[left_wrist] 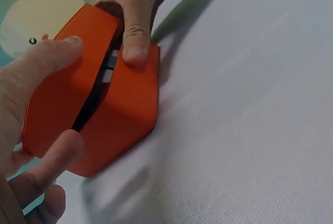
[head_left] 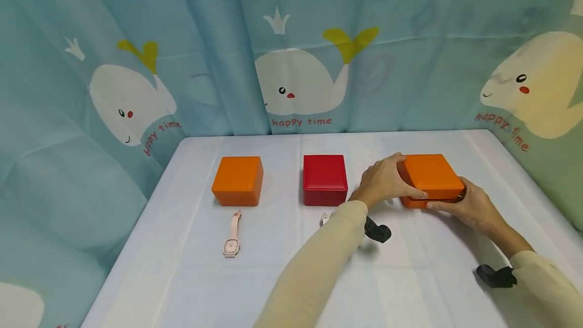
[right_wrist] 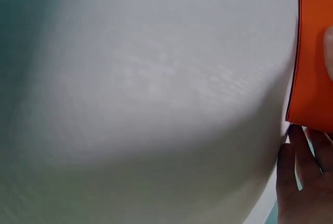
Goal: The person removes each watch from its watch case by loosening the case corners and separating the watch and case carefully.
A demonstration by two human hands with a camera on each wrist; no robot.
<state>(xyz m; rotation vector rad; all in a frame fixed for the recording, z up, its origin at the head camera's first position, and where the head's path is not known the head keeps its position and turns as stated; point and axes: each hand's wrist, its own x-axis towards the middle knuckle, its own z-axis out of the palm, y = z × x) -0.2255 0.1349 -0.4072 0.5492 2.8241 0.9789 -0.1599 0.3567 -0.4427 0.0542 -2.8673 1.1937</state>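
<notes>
At the right of the table in the head view is an orange box point(head_left: 430, 171) with its lid slightly raised from the base. My left hand point(head_left: 384, 178) grips the lid from the left, thumb on its front side. From the right, my right hand point(head_left: 475, 206) holds the box, its thumb pressing the front of the base point(left_wrist: 136, 94). In the left wrist view, a dark gap between lid point(left_wrist: 62, 88) and base shows a small whitish and grey item point(left_wrist: 108, 67) inside. The box point(right_wrist: 312, 62) also enters the right edge of the right wrist view.
A red box point(head_left: 325, 176) and another orange box point(head_left: 239, 178), both closed, stand to the left. Before the latter lies a pink watch point(head_left: 232, 246). My left sleeve partly covers a small whitish object point(head_left: 324, 218). A patterned curtain point(head_left: 205, 90) hangs behind the white table point(head_left: 191, 277).
</notes>
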